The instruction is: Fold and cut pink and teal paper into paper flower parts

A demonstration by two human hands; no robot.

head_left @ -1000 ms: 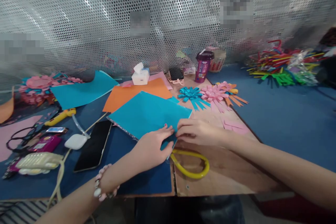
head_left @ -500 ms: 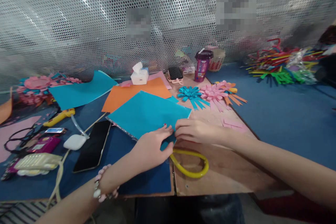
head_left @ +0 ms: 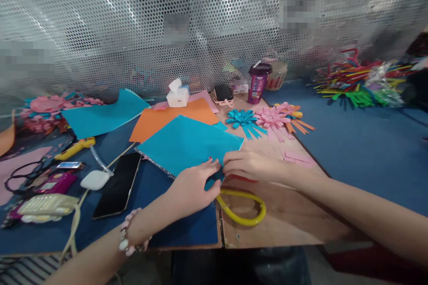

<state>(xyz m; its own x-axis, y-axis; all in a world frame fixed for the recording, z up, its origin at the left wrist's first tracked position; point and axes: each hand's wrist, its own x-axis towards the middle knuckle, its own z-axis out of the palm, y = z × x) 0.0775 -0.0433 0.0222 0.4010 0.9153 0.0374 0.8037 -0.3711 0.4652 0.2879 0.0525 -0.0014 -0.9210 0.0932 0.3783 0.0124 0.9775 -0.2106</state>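
A bright blue sheet (head_left: 187, 144) with a glittery lower left edge lies turned cornerwise in front of me. My left hand (head_left: 194, 187) rests on its near corner, thumb and fingers apart. At the right edge of that corner, the curled fingers of my right hand (head_left: 244, 167) close on the sheet; their tips are partly hidden. A red strip (head_left: 245, 178) shows beneath my right hand, too covered to name. Just below both hands lies a yellow loop (head_left: 262, 211), like a large handle, its upper end hidden by the hands and sheet.
Orange sheets (head_left: 154, 122) and a tissue pack (head_left: 178, 96) lie behind. Blue and pink paper flowers (head_left: 242, 118) and a purple cup (head_left: 259, 84) stand back right. Leftward are a phone (head_left: 118, 185), a yellow glue gun (head_left: 75, 148) and cables. Pipe cleaners (head_left: 361, 80) lie far right.
The red strip has come into sight under my right hand. Both hands and the blue sheet stay nearly where they were.
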